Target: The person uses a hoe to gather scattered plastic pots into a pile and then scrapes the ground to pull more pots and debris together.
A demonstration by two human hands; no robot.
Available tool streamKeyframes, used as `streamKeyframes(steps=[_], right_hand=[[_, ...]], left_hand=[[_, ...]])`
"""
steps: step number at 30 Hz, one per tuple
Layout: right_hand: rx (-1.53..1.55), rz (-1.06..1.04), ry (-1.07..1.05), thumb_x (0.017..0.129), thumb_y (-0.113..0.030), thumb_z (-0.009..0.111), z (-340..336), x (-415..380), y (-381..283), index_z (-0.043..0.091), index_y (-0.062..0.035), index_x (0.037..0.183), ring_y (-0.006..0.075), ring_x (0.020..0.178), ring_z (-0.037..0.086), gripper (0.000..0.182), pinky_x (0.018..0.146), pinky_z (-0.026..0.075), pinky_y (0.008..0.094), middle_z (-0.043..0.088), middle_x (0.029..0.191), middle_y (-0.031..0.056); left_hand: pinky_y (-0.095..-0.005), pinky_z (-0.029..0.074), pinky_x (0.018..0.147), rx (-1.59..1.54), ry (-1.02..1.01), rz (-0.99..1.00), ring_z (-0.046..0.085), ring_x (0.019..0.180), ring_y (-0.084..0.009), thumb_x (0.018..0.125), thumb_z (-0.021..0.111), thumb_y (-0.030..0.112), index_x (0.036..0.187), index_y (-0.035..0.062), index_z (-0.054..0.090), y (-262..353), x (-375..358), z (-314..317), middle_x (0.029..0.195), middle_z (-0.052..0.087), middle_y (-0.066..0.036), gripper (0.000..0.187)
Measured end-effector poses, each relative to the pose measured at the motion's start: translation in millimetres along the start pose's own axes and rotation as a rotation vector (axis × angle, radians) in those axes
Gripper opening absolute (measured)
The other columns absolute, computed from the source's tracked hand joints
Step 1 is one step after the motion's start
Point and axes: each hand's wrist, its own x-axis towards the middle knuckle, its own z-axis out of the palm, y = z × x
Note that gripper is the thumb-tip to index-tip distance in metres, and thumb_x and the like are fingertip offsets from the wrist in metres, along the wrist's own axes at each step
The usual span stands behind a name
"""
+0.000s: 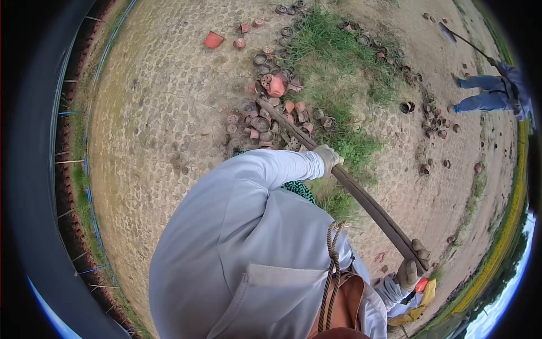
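A long brown wooden pole [372, 204] runs diagonally across my front. My left hand [329, 160], in a pale work glove, is wrapped round it partway along. My right hand [412, 265], also gloved, grips its near end at the lower right, thumb up along the wood. The pole's far end overlaps a heap of plant pots [262, 123], grey, black and terracotta-coloured, several tipped over. A larger orange-red pot [275, 86] with holes in its base lies at that end.
Green grass [316, 45] grows beside the heap. A lone orange pot [214, 39] lies on the cracked paved ground. At the right another person [485, 93] holds a long-handled tool [449, 32]. Scattered pots [435, 124] lie near that person. Blue piping [93, 212] edges the left side.
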Motion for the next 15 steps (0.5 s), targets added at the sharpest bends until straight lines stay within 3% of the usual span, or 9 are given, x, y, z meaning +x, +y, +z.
streamKeyframes(steps=[1, 3, 4, 5, 8, 12, 15], right_hand=[[0.013, -0.206, -0.012, 0.071, -0.024, 0.070, -26.5, 1.1, -11.0, 0.055, -0.0088, 0.100, 0.0290, 0.101, 0.048, 0.036, 0.093, 0.035, 0.0501, 0.049, 0.092, 0.0060], [0.052, -0.319, 0.154, 0.077, -0.029, 0.064, -69.2, 0.6, -55.6, 0.051, -0.0058, 0.086, 0.0269, 0.090, 0.044, 0.028, 0.086, 0.033, 0.0436, 0.046, 0.086, 0.0062], [0.240, -0.273, -0.019, 0.082, -0.031, 0.060, -105.7, -0.9, -85.3, 0.057, -0.0038, 0.098, 0.0299, 0.105, 0.045, 0.031, 0.092, 0.035, 0.0455, 0.052, 0.096, 0.0080], [0.298, -0.336, -0.076, 0.082, -0.032, 0.059, -120.9, -0.2, -114.9, 0.056, -0.0026, 0.098, 0.0310, 0.103, 0.046, 0.033, 0.095, 0.034, 0.0460, 0.054, 0.096, 0.0104], [0.125, -0.369, 0.030, 0.082, -0.033, 0.060, -198.2, -13.9, -180.0, 0.057, -0.0016, 0.099, 0.0337, 0.107, 0.047, 0.036, 0.100, 0.032, 0.0492, 0.055, 0.098, 0.0122], [0.137, -0.357, 0.103, 0.082, -0.033, 0.060, -231.8, -20.4, -205.5, 0.057, -0.0012, 0.100, 0.0342, 0.109, 0.047, 0.037, 0.101, 0.032, 0.0499, 0.056, 0.099, 0.0126], [0.219, -0.270, 0.129, 0.082, -0.033, 0.060, -243.8, -16.1, -159.9, 0.057, -0.0010, 0.100, 0.0345, 0.111, 0.047, 0.037, 0.102, 0.031, 0.0504, 0.056, 0.099, 0.0128]], left_hand=[[-0.0376, 0.041, 0.089, -0.023, 0.059, 0.039, 0.060, 0.100, -0.0221, 0.070, 0.067, 0.026, 0.109, 0.0180, 0.057, 24.4, 5.4, 2.8, 0.097, 0.064, -0.003, 0.041], [-0.0391, 0.042, 0.086, -0.089, 0.083, 0.209, 0.060, 0.096, -0.0244, 0.071, 0.067, 0.032, 0.107, 0.0164, 0.057, 83.9, 14.7, -22.2, 0.092, 0.064, -0.005, 0.041], [-0.0403, 0.045, 0.080, -0.107, 0.096, 0.277, 0.061, 0.091, -0.0282, 0.069, 0.066, 0.033, 0.101, 0.0143, 0.058, 112.9, 26.9, -29.7, 0.087, 0.064, -0.008, 0.037], [-0.0419, 0.048, 0.076, -0.124, 0.148, 0.331, 0.061, 0.087, -0.0310, 0.068, 0.065, 0.030, 0.096, 0.0130, 0.060, 141.6, 34.1, -40.6, 0.083, 0.064, -0.010, 0.033], [-0.0430, 0.049, 0.074, -0.053, 0.056, 0.476, 0.062, 0.088, -0.0310, 0.067, 0.063, 0.022, 0.095, 0.0123, 0.060, 187.5, 12.9, -107.0, 0.085, 0.064, -0.009, 0.029], [-0.0435, 0.048, 0.074, -0.076, 0.134, 0.550, 0.062, 0.088, -0.0308, 0.069, 0.062, 0.021, 0.096, 0.0122, 0.059, 185.5, -13.0, -102.4, 0.086, 0.064, -0.009, 0.029], [-0.0431, 0.048, 0.075, -0.053, 0.138, 0.457, 0.062, 0.089, -0.0304, 0.069, 0.061, 0.020, 0.096, 0.0125, 0.059, 142.6, -32.9, -92.0, 0.087, 0.064, -0.010, 0.028]])
